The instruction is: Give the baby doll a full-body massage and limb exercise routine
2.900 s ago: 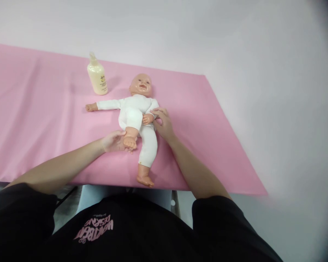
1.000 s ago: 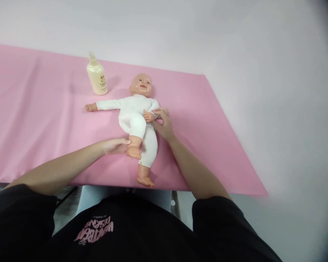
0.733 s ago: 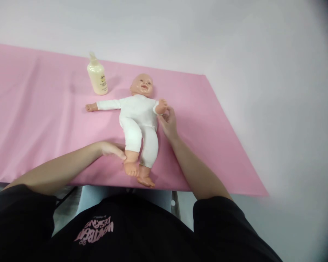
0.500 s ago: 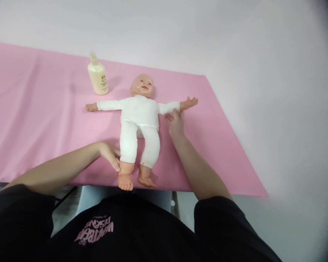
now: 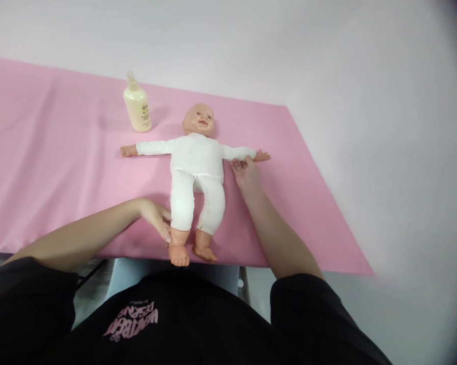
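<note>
A baby doll (image 5: 197, 157) with a white cloth body lies face up, its arms spread and its feet toward me. My left hand (image 5: 156, 218) is at the doll's ankle on the left side of the view, thumb against it and the other fingers hidden behind the leg. Beneath the doll's arm on the right, my right hand (image 5: 246, 172) has its curled fingers on the white sleeve near the wrist, gripping the arm.
A pink cloth (image 5: 289, 203) covers the table, its near edge just in front of my body. Behind the doll, to the left, stands a cream pump bottle (image 5: 139, 109).
The doll's right-side hand has turned and dropped a little toward me, with my right hand moving slightly along. The doll's body and left-side foot have shifted slightly right.
</note>
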`<state>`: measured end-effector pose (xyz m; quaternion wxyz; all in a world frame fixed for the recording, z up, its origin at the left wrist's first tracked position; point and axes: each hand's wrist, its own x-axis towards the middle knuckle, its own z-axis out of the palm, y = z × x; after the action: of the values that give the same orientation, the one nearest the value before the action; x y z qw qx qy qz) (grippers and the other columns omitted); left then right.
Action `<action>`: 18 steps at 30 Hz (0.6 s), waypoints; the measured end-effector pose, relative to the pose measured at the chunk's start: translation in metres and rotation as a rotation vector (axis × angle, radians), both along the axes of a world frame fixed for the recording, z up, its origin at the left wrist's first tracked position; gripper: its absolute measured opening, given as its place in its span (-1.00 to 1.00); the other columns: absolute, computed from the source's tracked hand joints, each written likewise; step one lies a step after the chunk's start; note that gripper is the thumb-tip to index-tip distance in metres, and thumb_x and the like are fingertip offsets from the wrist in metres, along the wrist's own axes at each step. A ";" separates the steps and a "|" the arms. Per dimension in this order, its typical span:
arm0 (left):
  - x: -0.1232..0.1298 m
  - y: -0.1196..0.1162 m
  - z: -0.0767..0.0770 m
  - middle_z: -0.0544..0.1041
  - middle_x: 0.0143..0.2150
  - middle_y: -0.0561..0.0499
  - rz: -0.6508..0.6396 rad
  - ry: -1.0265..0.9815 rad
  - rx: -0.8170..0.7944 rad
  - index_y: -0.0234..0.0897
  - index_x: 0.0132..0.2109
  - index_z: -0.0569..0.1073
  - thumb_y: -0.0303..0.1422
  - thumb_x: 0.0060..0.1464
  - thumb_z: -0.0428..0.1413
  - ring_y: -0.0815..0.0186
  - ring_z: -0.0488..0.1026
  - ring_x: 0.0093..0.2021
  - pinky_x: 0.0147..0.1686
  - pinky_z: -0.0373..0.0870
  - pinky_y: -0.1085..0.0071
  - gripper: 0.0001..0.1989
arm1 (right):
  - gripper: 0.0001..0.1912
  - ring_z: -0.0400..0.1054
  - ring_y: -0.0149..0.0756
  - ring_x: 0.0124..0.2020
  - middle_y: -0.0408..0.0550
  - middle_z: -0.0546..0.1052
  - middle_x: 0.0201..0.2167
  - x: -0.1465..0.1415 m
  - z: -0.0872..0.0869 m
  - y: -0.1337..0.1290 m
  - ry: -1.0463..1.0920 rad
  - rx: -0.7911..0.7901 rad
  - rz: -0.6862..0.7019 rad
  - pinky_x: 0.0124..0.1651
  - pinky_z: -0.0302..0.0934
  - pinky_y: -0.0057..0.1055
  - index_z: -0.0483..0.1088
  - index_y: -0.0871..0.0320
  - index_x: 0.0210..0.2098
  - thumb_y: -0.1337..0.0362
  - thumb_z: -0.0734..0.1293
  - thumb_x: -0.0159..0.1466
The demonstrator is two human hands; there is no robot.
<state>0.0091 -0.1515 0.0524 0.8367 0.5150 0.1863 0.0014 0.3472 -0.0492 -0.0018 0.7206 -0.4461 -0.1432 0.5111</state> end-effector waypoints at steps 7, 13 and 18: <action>0.009 0.003 0.021 0.66 -0.27 -0.08 -0.149 0.210 0.135 -0.28 -0.17 0.70 -0.35 -0.09 0.51 -0.11 0.67 -0.10 -0.15 0.66 0.11 -0.69 | -0.96 0.51 -0.49 -0.45 -0.23 0.58 -0.31 -0.007 0.008 -0.005 0.001 0.002 -0.002 -0.20 0.58 -0.49 0.36 0.05 -0.14 0.28 0.26 0.46; 0.005 0.005 0.018 0.68 -0.18 -0.08 -0.314 0.038 0.305 -0.32 -0.01 0.71 -0.28 -0.08 0.50 -0.05 0.65 -0.08 -0.08 0.63 0.20 -0.54 | -0.93 0.51 -0.50 -0.45 -0.23 0.57 -0.34 -0.011 0.014 -0.007 0.033 -0.011 -0.026 -0.22 0.57 -0.50 0.36 0.07 -0.15 0.30 0.24 0.47; 0.003 0.011 0.014 0.69 -0.03 -0.04 -0.434 0.044 0.364 -0.27 0.10 0.66 -0.26 0.00 0.47 0.04 0.63 0.07 0.08 0.57 0.32 -0.49 | -0.97 0.50 -0.50 -0.47 -0.25 0.57 -0.34 -0.010 0.015 -0.008 0.028 0.003 -0.005 -0.25 0.54 -0.51 0.35 0.05 -0.14 0.28 0.32 0.44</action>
<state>0.0120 -0.1405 0.0667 0.7070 0.6844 0.0866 -0.1555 0.3369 -0.0577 0.0130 0.7243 -0.4382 -0.1326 0.5156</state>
